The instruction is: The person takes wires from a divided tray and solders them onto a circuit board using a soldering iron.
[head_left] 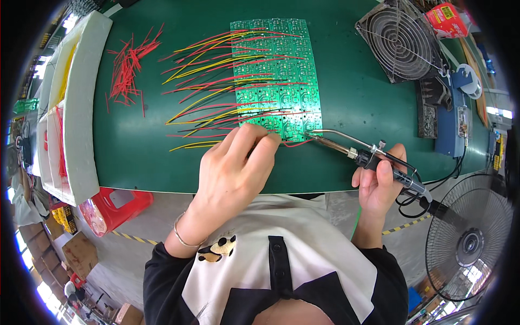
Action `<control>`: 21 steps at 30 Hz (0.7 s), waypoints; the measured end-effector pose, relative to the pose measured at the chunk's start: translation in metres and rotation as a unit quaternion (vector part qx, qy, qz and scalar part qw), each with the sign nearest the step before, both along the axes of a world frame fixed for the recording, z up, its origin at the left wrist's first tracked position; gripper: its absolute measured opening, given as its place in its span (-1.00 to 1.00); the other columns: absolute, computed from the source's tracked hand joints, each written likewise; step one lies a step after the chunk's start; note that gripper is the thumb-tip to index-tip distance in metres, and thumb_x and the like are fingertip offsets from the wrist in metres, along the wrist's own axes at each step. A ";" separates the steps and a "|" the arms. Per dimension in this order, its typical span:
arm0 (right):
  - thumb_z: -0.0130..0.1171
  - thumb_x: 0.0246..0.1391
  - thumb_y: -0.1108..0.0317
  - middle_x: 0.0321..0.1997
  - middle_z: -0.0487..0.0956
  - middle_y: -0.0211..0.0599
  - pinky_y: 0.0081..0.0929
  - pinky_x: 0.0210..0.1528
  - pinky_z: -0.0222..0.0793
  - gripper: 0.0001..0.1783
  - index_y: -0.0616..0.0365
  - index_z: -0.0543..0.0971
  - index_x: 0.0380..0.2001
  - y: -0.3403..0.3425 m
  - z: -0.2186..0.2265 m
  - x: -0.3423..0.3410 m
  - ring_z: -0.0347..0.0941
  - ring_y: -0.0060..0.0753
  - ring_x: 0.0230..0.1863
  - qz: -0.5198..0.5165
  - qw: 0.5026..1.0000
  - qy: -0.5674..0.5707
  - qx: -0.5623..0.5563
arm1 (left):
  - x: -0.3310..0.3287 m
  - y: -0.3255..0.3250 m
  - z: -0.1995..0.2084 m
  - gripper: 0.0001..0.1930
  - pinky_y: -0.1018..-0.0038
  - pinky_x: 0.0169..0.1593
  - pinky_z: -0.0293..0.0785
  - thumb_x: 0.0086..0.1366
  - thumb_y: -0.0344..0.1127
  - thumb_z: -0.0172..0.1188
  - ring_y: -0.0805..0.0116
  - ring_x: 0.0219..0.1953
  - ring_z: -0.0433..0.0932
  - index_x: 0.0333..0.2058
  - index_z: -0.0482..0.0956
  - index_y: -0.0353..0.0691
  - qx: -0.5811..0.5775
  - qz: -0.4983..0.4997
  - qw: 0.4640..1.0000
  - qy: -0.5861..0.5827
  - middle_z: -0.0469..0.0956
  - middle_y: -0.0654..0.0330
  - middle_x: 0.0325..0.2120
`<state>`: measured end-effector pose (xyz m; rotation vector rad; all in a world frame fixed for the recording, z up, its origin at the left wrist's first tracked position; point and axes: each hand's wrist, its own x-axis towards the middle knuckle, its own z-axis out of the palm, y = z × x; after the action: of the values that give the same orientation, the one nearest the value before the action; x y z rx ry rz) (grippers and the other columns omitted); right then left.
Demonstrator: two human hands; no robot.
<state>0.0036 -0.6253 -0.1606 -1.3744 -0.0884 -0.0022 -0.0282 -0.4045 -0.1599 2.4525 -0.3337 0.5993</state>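
Note:
A green circuit board panel (pixel 300 59) lies on the green work surface, divided into many small boards. Red, yellow and black wires (pixel 203 111) fan out from it to the left. Over its lower left corner, my left hand (pixel 233 168) is closed in a pinch; a short red wire (pixel 297 144) runs from its fingertips to the lower edge of the panel. My right hand (pixel 382 181) grips a soldering iron (pixel 368 160) with a curved metal feed tube (pixel 344 136) alongside. The iron's tip meets the panel's lower right part, close to that wire's end.
Loose red wires (pixel 130 67) are heaped at upper left, beside a white foam box (pixel 81 114) holding more wires. A square fan with a round grille (pixel 398 43), a blue device (pixel 452 122) and a red packet (pixel 447 20) stand right. Below are a red container (pixel 122 208) and a black fan (pixel 468 241).

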 end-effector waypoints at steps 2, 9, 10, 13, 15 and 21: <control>0.04 0.07 0.20 -0.83 0.23 -0.46 -0.70 -0.83 0.18 -0.68 0.09 0.16 -0.51 0.002 -0.001 -0.001 0.08 -0.72 -0.88 0.004 1.000 -0.006 0.005 | 0.000 0.000 -0.002 -0.78 0.49 -0.60 0.31 -0.14 -0.59 0.23 0.35 -0.59 0.41 -0.45 0.45 -0.25 0.041 -0.007 0.999 -0.006 0.39 0.22 -0.54; 0.05 0.05 0.27 -0.79 0.27 -0.40 -0.65 -0.78 0.25 -0.69 0.13 0.15 -0.50 0.000 -0.001 -0.002 0.13 -0.70 -0.86 0.025 0.999 -0.007 0.018 | 0.004 0.001 -0.002 -0.79 0.51 -0.62 0.31 -0.16 -0.58 0.25 0.36 -0.61 0.42 -0.48 0.47 -0.25 0.028 -0.011 0.999 -0.026 0.41 0.25 -0.58; 0.06 0.04 0.35 -0.75 0.30 -0.34 -0.59 -0.74 0.32 -0.71 0.15 0.15 -0.50 -0.002 -0.002 -0.003 0.19 -0.68 -0.83 0.039 0.998 0.003 0.044 | 0.005 0.000 -0.002 -0.79 0.51 -0.62 0.31 -0.16 -0.59 0.25 0.36 -0.61 0.42 -0.48 0.47 -0.25 0.024 -0.008 0.999 -0.019 0.42 0.25 -0.58; 0.07 0.04 0.33 -0.75 0.32 -0.33 -0.60 -0.72 0.33 -0.72 0.16 0.17 -0.48 -0.003 -0.003 -0.003 0.20 -0.67 -0.83 0.039 0.997 0.004 0.059 | 0.006 0.000 -0.003 -0.79 0.51 -0.62 0.31 -0.17 -0.59 0.24 0.36 -0.62 0.42 -0.49 0.47 -0.25 0.018 -0.004 1.000 -0.016 0.42 0.25 -0.58; 0.08 0.04 0.33 -0.75 0.32 -0.32 -0.60 -0.71 0.33 -0.72 0.17 0.18 -0.47 -0.002 -0.002 -0.003 0.20 -0.67 -0.83 0.044 0.997 0.010 0.061 | 0.006 0.000 -0.003 -0.79 0.51 -0.61 0.31 -0.17 -0.59 0.24 0.36 -0.62 0.43 -0.49 0.47 -0.25 0.015 -0.004 1.000 -0.019 0.42 0.25 -0.58; 0.09 0.04 0.32 -0.74 0.34 -0.32 -0.61 -0.70 0.34 -0.73 0.19 0.21 -0.45 -0.002 -0.002 -0.003 0.22 -0.66 -0.82 0.053 0.996 0.014 0.065 | 0.004 0.001 -0.003 -0.79 0.50 -0.60 0.33 -0.18 -0.60 0.24 0.35 -0.61 0.43 -0.49 0.48 -0.26 0.009 -0.005 1.000 -0.017 0.41 0.23 -0.57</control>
<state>0.0008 -0.6275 -0.1626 -1.2374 -0.1356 0.0985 -0.0237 -0.4036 -0.1633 2.4580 -0.3656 0.6358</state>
